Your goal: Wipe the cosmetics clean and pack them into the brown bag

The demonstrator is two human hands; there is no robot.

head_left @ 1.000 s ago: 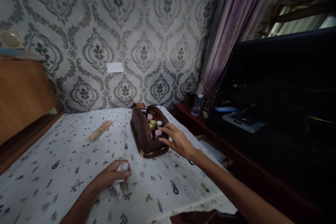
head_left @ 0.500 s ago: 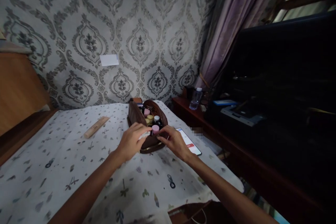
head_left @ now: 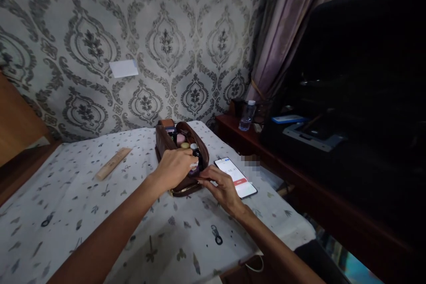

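A brown zip cosmetic bag [head_left: 163,141] stands unzipped on the patterned white cloth, with several small jars and bottles inside. Among them are a pink-lidded item [head_left: 180,139], a yellowish lid [head_left: 185,145] and a white-capped dark bottle [head_left: 197,154]. My left hand [head_left: 176,166] reaches over the bag's opening, its fingers closed on a small white item [head_left: 194,165] whose kind is hidden. At the bag's near right edge, my right hand [head_left: 223,186] pinches the rim by the zip. Left of the bag lies a beige tube [head_left: 113,164].
A phone [head_left: 237,177] with a lit screen lies right of the bag. Beyond it, a clear plastic bottle [head_left: 247,116] stands on a dark red wooden surface [head_left: 229,128]. A patterned wall [head_left: 149,53] rises behind; a large black object [head_left: 366,75] stands right.
My left hand has moved right, deeper over the bag's opening with the white item, covering the pink-lidded jar at the front. My right hand stays at the rim. The view has shifted slightly.
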